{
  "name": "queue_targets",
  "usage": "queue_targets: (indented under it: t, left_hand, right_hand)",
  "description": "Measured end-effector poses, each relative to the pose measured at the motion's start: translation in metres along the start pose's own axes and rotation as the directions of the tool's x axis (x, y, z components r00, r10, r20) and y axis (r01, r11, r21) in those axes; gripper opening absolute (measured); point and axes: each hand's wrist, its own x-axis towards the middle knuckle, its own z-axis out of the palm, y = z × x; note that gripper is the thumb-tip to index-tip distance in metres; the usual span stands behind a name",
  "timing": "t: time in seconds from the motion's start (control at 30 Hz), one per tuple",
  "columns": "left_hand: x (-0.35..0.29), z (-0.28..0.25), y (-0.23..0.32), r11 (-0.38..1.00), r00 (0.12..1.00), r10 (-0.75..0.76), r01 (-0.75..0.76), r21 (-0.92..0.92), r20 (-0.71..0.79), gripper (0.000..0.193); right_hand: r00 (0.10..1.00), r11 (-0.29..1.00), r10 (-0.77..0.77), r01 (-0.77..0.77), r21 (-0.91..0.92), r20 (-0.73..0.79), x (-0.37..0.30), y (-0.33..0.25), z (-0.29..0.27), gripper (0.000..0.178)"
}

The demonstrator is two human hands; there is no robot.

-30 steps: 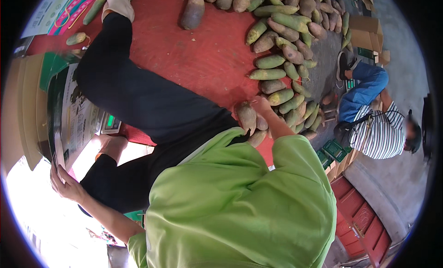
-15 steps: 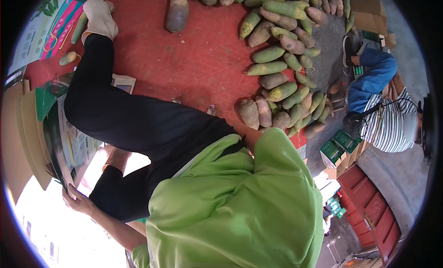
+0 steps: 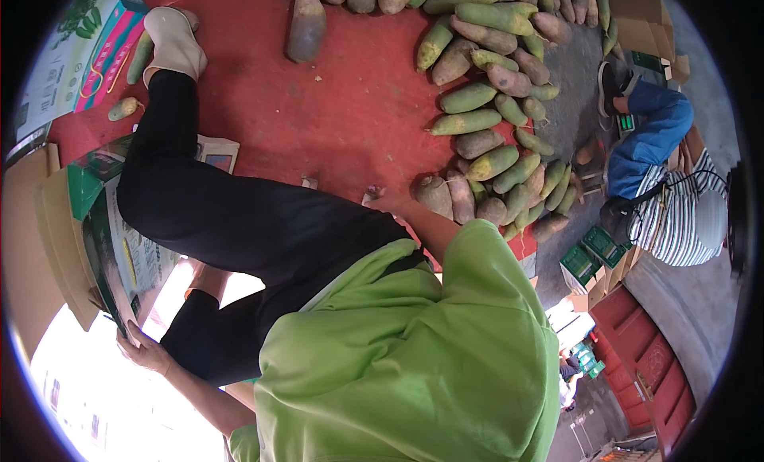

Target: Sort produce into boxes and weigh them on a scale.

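My left hand (image 3: 145,352) grips the lower edge of an open cardboard carton (image 3: 142,255) with a green and white printed side, standing by my bent leg. My right hand (image 3: 391,201) reaches past my thigh low over the red mat (image 3: 263,88). Its fingertips are at a small pale and pinkish object (image 3: 371,194), too small to name. My leg hides part of this hand, so its grip does not show. Just right of it begins a heap of large green and purplish radishes (image 3: 468,121). One dark radish (image 3: 306,26) lies apart at the top.
A printed carton (image 3: 68,60) stands at the upper left by my pale shoe (image 3: 171,38). Another small object (image 3: 309,182) lies beside my knee. To the right a person in a striped shirt (image 3: 676,215) sits near green boxes (image 3: 589,255) and a cardboard box (image 3: 641,20).
My right hand has come forward from behind my thigh to the small object on the mat. My left hand stays on the carton. The whole view has shifted slightly.
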Motion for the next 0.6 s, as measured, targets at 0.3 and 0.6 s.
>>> queue_targets:
  t: [0.3, 0.6]
  left_hand:
    - [-0.001, 0.001, -0.002, 0.998, 0.998, 0.055, -0.055, 0.01, -0.004, 0.031]
    - [0.003, -0.003, -0.016, 0.999, 0.998, 0.053, -0.053, 0.001, -0.019, 0.03]
  right_hand:
    - [0.769, 0.173, -0.623, 0.313, -0.934, 0.142, -0.035, 0.019, -0.061, 0.019]
    - [0.886, 0.989, 0.01, -0.079, -0.128, -0.464, -0.213, 0.002, -0.085, 0.032]
